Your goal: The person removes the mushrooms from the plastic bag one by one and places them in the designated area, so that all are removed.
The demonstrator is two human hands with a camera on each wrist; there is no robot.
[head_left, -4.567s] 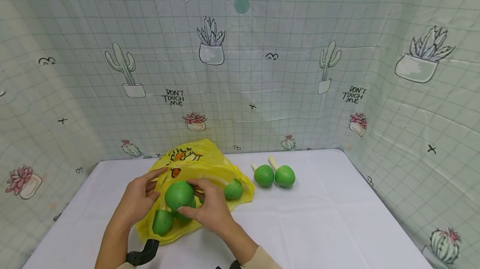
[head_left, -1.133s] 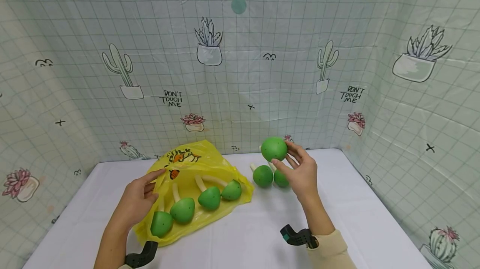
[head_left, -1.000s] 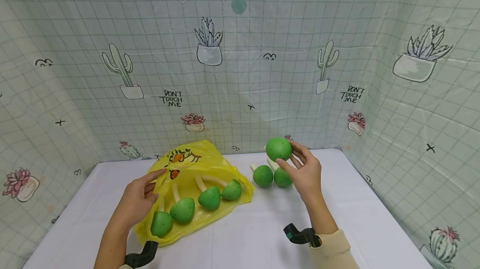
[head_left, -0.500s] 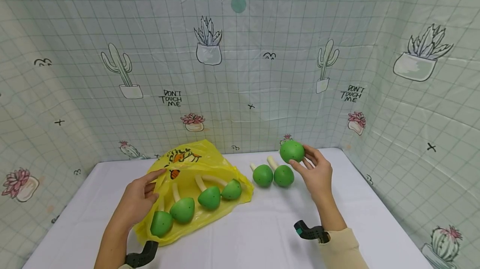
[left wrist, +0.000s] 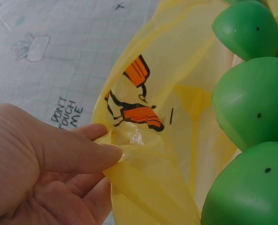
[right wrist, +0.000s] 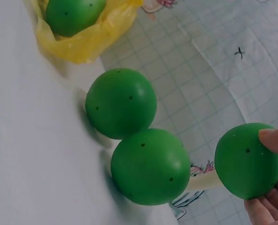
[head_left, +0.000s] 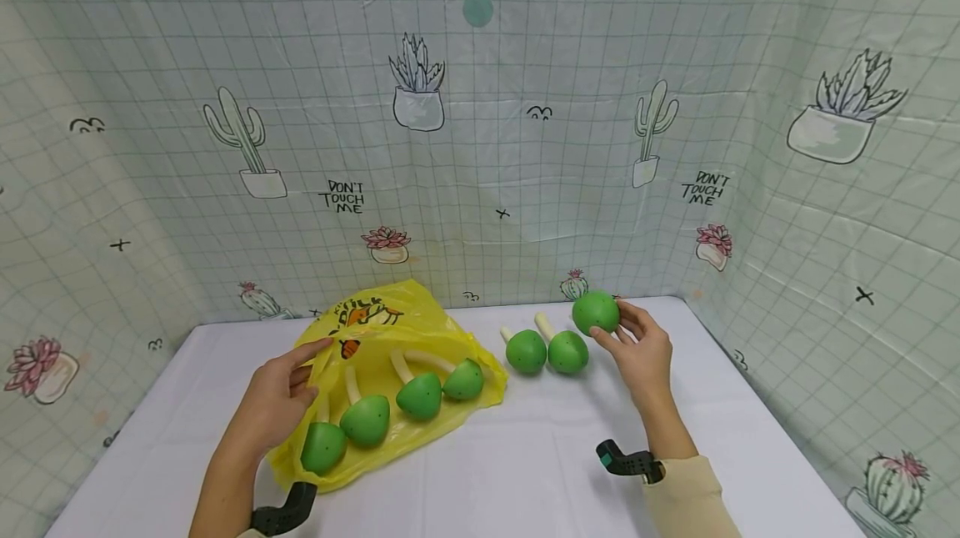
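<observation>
My left hand (head_left: 273, 399) pinches the rim of a yellow plastic bag (left wrist: 153, 187) between thumb and fingers and keeps its mouth open. Inside lie several toy mushrooms with green, black-dotted caps and cream stems, one (head_left: 365, 421) near the middle. On the right, my right hand (head_left: 647, 350) grips another green toy mushroom (right wrist: 247, 161) by its cap, thumb on one side and fingers on the other. It is raised above the table, and its stem is mostly hidden behind the cap. Two more mushrooms, one (head_left: 526, 352) beside the other (right wrist: 150, 166), lie just left of it.
The white-covered table (head_left: 525, 471) carries the bag at left and the loose mushrooms at back right. A patterned cloth backdrop (head_left: 480, 146) stands behind and along both sides. Each wrist wears a black camera mount, such as the right mount (head_left: 630, 463).
My right hand has taken a mushroom out of the bag, carried it right past the two loose ones, and lowered it slightly in the last half second. My left hand stays at the bag's rim.
</observation>
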